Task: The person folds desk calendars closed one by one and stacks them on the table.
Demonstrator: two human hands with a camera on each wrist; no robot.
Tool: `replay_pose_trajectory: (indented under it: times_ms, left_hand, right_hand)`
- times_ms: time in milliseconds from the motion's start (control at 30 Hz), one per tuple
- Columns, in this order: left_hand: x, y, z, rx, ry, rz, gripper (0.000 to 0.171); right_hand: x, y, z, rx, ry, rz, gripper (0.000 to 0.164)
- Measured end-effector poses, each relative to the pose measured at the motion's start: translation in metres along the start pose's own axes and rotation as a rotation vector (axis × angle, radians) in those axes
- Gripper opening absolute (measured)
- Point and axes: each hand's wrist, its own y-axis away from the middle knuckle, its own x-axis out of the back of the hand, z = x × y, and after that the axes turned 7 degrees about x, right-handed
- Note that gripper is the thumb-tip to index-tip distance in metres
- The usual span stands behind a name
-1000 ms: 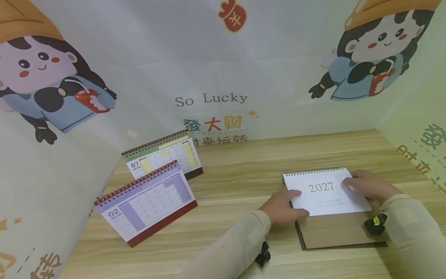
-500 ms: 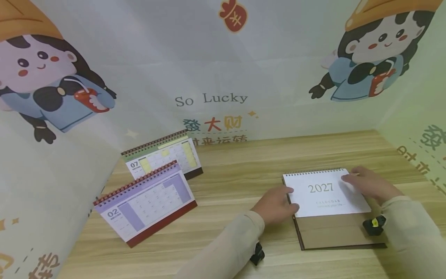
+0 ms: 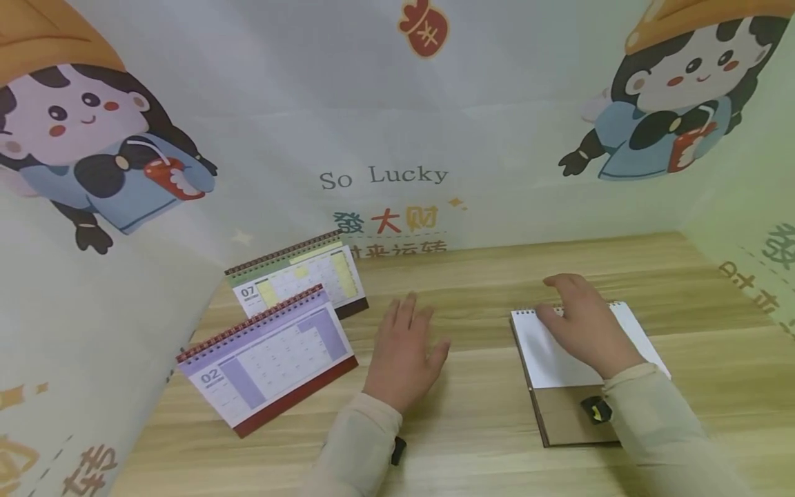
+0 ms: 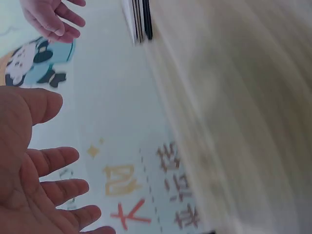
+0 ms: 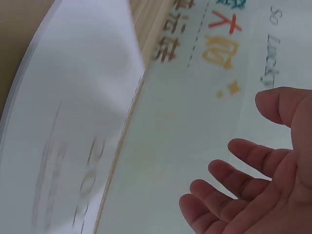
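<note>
My right hand (image 3: 584, 328) hovers over the white desk calendar (image 3: 537, 355) on the right, covering most of its printed cover in the head view. Seen from the right wrist, that hand's fingers (image 5: 234, 183) are spread loosely and hold nothing, with the calendar's white page (image 5: 73, 92) beside them. My left hand (image 3: 404, 362) is over the table just right of the purple desk calendar (image 3: 273, 366), fingers extended and thumb apart. In the left wrist view its palm (image 4: 14, 180) holds nothing, and the white calendar's edge (image 4: 136, 22) shows at the top.
Behind the purple calendar stands a green-topped desk calendar (image 3: 304, 279), partly hidden by it. All sit on a wood-grain table (image 3: 459, 414). A printed cloth backdrop (image 3: 497, 138) encloses the table at the back and both sides.
My left hand has left the white calendar's left edge and moved left toward the purple calendar. My right hand has let go of its right edge and shifted left over its top.
</note>
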Motion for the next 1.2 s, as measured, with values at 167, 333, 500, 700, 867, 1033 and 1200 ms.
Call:
replay_pose_trajectory:
  times_ms: [167, 333, 500, 700, 867, 1033, 1200]
  left_hand:
    - [0.010, 0.006, -0.011, 0.043, -0.057, 0.029, 0.056]
    - [0.022, 0.016, -0.023, 0.053, -0.132, 0.094, 0.056]
    - [0.043, 0.026, -0.042, 0.061, -0.158, 0.194, 0.057]
    - [0.080, 0.041, -0.066, 0.034, -0.126, 0.394, 0.058]
    - [0.110, 0.052, -0.095, 0.006, -0.110, 0.621, 0.053]
    - [0.135, 0.070, -0.127, 0.104, -0.074, 0.757, 0.050]
    - [0.151, 0.089, -0.140, 0.304, 0.027, 0.740, 0.049]
  right_hand:
    - [-0.024, -0.008, -0.026, 0.063, -0.017, 0.003, 0.047]
    - [-0.042, -0.013, -0.041, 0.110, -0.016, 0.016, 0.047]
    - [-0.055, -0.022, -0.055, 0.168, -0.009, 0.024, 0.050]
    - [-0.067, -0.035, -0.076, 0.242, -0.024, 0.019, 0.055]
    - [-0.076, -0.043, -0.091, 0.268, -0.057, 0.002, 0.055]
    - [-0.095, -0.051, -0.107, 0.270, -0.107, -0.049, 0.053]
    - [-0.113, -0.058, -0.123, 0.298, -0.146, -0.074, 0.051]
